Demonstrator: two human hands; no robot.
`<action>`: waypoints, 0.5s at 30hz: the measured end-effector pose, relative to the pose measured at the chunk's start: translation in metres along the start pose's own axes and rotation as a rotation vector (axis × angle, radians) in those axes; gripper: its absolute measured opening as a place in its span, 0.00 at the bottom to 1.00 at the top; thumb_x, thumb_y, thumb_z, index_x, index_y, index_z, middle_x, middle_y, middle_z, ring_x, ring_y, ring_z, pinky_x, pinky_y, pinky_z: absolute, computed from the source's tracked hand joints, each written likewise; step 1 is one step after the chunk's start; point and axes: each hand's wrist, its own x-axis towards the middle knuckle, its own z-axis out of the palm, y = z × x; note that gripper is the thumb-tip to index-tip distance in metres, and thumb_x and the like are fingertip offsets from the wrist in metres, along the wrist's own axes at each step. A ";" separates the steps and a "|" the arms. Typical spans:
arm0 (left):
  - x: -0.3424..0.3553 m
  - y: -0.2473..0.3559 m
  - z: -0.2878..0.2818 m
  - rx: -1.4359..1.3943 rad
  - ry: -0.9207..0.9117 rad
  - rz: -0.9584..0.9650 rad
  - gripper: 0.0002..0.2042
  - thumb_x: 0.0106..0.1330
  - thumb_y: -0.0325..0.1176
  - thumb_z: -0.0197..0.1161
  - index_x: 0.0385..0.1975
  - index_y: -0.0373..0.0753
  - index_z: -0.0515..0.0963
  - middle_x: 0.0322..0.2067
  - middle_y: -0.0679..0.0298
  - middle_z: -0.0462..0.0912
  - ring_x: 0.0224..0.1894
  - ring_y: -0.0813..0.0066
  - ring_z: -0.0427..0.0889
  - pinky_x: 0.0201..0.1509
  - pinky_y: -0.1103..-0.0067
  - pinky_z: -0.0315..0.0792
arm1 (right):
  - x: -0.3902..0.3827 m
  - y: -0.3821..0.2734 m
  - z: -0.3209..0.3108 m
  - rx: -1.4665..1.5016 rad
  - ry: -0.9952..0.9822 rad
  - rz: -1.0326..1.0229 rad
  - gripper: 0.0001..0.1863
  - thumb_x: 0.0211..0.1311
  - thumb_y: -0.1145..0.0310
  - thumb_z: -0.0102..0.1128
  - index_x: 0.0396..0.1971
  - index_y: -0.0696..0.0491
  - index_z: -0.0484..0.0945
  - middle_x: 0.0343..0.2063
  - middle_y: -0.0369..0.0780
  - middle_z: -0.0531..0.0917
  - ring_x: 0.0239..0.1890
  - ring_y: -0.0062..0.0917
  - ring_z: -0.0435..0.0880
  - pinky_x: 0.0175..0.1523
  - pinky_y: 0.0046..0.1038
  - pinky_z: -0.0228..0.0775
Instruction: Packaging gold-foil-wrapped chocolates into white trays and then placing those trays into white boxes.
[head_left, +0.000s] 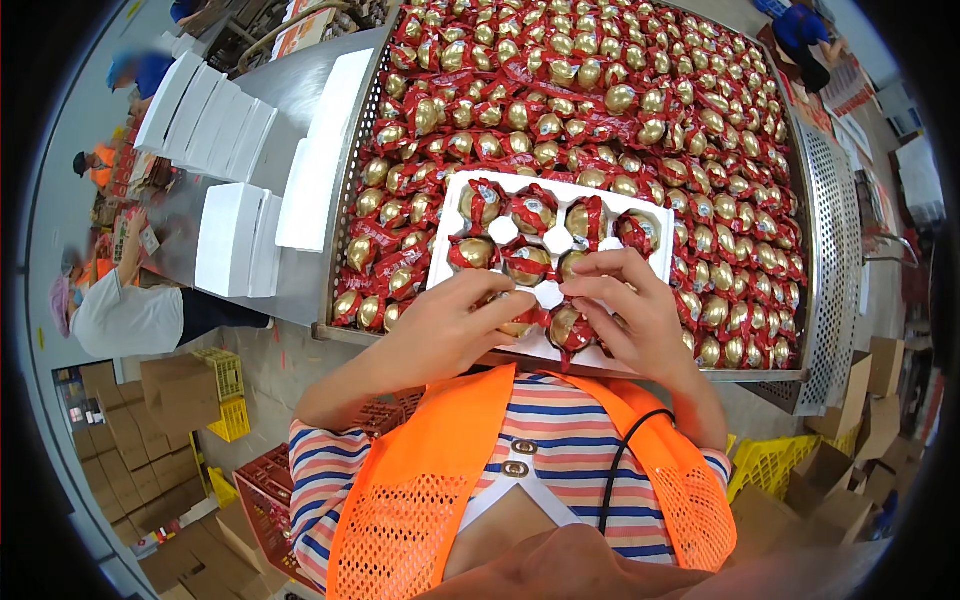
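Fingers [500, 309] of the left hand [440, 328] curl close over a red-wrapped gold egg [516, 327] in the front row of the white tray [446, 225] — whether they pinch its wrapper, I can't tell! Across on the right hand [638, 312], thumb and forefinger bend toward each other above the middle row, their grip hidden too. And look at that tray, lying right on the bed of eggs [735, 260], close to the body — a handy spot, I'd judge, for both hands to work together with eggs all around. Its pockets probably stop these round pieces rolling. Over left, white foam pieces [228, 240] stand grouped on the metal desk [168, 235], presumably to save space.
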 end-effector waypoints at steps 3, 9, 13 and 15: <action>0.009 0.003 0.011 0.232 -0.158 0.032 0.21 0.56 0.29 0.72 0.52 0.41 0.79 0.48 0.58 0.80 0.45 0.58 0.82 0.48 0.67 0.78 | 0.001 -0.001 0.002 0.017 0.000 -0.005 0.13 0.57 0.81 0.67 0.42 0.54 0.83 0.45 0.42 0.80 0.40 0.32 0.85 0.43 0.31 0.79; 0.017 0.018 -0.015 -0.076 -0.291 -0.209 0.19 0.63 0.33 0.68 0.53 0.37 0.75 0.49 0.55 0.79 0.51 0.54 0.81 0.52 0.65 0.77 | 0.011 -0.012 -0.005 0.000 -0.174 0.051 0.15 0.61 0.68 0.68 0.47 0.51 0.80 0.43 0.40 0.80 0.39 0.33 0.83 0.40 0.32 0.78; -0.020 -0.009 -0.029 -0.047 0.216 -0.159 0.25 0.58 0.29 0.74 0.56 0.36 0.76 0.53 0.54 0.80 0.54 0.57 0.80 0.59 0.68 0.73 | 0.021 -0.025 0.011 -0.111 -0.267 -0.018 0.20 0.62 0.61 0.68 0.52 0.49 0.77 0.43 0.39 0.79 0.41 0.34 0.81 0.41 0.34 0.78; -0.033 -0.025 -0.023 0.044 0.332 -0.198 0.27 0.59 0.28 0.73 0.59 0.36 0.74 0.56 0.53 0.77 0.58 0.57 0.77 0.61 0.69 0.71 | 0.025 -0.024 0.025 -0.163 -0.348 -0.046 0.21 0.61 0.62 0.69 0.53 0.49 0.77 0.44 0.39 0.79 0.43 0.35 0.80 0.42 0.34 0.78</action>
